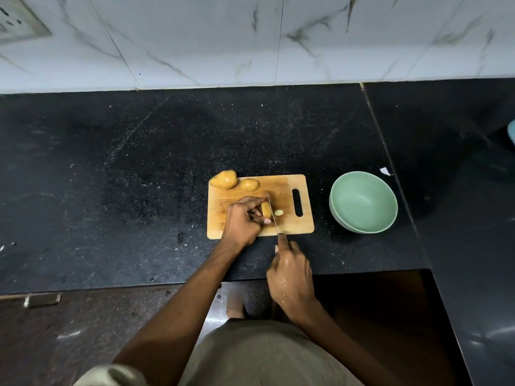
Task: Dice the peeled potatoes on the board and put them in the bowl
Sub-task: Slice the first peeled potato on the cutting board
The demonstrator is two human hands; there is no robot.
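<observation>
On the black worktop (139, 168) our board (284, 188) carries two whole potatoes (224, 179) at 11 o'clock. Our left hand (242, 221) has its fingers curled on the potato piece (266, 209); our right hand (289, 271) grips the knife (271, 210). We should tuck fingertips back and slice evenly. The bowl (363, 201) waits at 3 o'clock.

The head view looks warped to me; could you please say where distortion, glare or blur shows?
In the head view, wide-angle distortion bends the counter edges and wall tiles; glare streaks the dark surface at lower right; wet highlights glint on the right hand; the board and bowl stay sharp.
</observation>
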